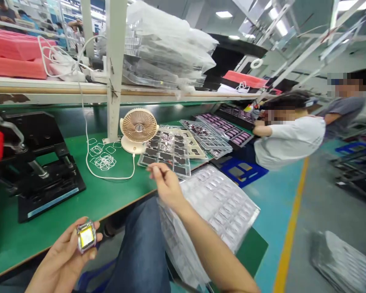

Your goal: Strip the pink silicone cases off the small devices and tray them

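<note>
In my left hand (65, 252) is a small, square, silver-rimmed watch case (87, 237). Its inside shows white with a yellow border, and my fingers and thumb grip it by the edges, just off the bench front. My right hand (167, 185) is raised at the near edge of a clear tray (164, 156) holding dark rectangular parts and loose small pieces. Its thumb and fingers are pinched together; what lies between them, if anything, is too small to make out. Under my right forearm lies a clear plastic blister tray (225, 199) with many pockets.
A small beige fan (138, 128) stands on the green bench (110, 195), its white cable looping forward. White thin frames (103, 160) lie in a pile beside it. A black press fixture (45, 162) occupies the left. A co-worker (289, 134) sits to the right.
</note>
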